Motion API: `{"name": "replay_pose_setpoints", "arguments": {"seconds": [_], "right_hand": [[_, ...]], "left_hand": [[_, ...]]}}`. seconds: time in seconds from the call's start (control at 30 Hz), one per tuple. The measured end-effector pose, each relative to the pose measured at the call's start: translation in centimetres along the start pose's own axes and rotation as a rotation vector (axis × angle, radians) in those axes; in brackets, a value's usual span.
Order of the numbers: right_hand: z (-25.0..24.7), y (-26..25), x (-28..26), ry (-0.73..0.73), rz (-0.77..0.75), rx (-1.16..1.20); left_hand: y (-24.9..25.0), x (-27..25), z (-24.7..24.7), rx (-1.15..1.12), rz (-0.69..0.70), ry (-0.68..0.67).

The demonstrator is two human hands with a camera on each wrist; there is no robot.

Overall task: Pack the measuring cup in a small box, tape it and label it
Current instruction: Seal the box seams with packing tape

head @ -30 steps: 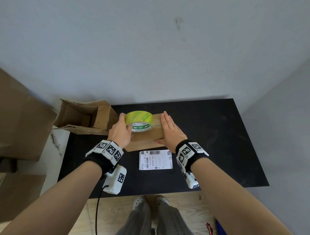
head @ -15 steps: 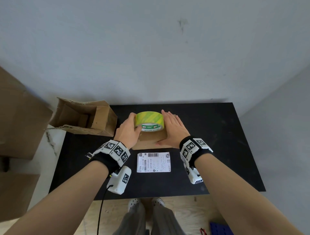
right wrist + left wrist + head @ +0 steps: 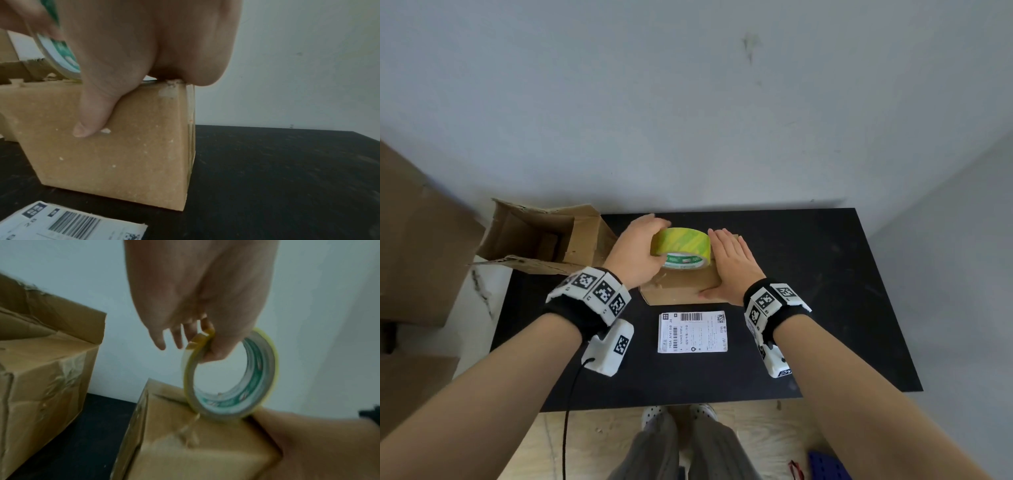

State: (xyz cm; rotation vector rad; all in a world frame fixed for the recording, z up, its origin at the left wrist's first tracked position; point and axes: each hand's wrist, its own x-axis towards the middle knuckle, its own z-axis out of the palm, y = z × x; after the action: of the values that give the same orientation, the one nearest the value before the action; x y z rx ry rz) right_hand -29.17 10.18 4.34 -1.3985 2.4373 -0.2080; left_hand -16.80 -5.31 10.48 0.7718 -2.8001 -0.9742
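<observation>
A small closed cardboard box (image 3: 681, 289) (image 3: 205, 451) (image 3: 115, 154) stands on the black table (image 3: 808, 274). My left hand (image 3: 635, 251) (image 3: 197, 305) grips a yellow-green tape roll (image 3: 683, 248) (image 3: 232, 378) (image 3: 59, 53), thumb inside the core, the roll's edge touching the box top. My right hand (image 3: 729, 263) (image 3: 144, 48) lies flat on the right part of the box top, thumb pressed against the front face. A white shipping label (image 3: 692, 331) (image 3: 61, 225) lies flat in front of the box. The measuring cup is not visible.
An open, torn cardboard box (image 3: 544, 236) (image 3: 41, 369) sits at the table's back left corner. Larger cartons (image 3: 417, 246) stand off the left edge. A grey wall rises behind the table. Bare black tabletop stretches to the right of the box.
My left hand has carried the tape roll rightward over the box top toward my right hand, and tilted it. The right hand stays flat on the box.
</observation>
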Motion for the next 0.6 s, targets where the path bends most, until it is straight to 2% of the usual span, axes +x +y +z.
{"name": "replay_pose_setpoints", "arguments": {"seconds": [0.17,0.23,0.4,0.6], "right_hand": [[0.2,-0.2,-0.2,0.008,0.001,-0.076],[0.2,-0.3,-0.2,0.005,0.003,-0.08],[0.1,-0.4,-0.4,-0.001,0.035,-0.066],[0.1,-0.5,-0.3,-0.002,0.039,-0.046]], "left_hand": [[0.3,0.2,-1.9,-0.186,-0.005,-0.213],[0.4,0.0,-2.1,-0.289,-0.031,-0.237],[0.2,0.2,-3.0,-0.339,-0.039,-0.176],[-1.6,0.5,-4.3,-0.239,-0.055,-0.087]]}}
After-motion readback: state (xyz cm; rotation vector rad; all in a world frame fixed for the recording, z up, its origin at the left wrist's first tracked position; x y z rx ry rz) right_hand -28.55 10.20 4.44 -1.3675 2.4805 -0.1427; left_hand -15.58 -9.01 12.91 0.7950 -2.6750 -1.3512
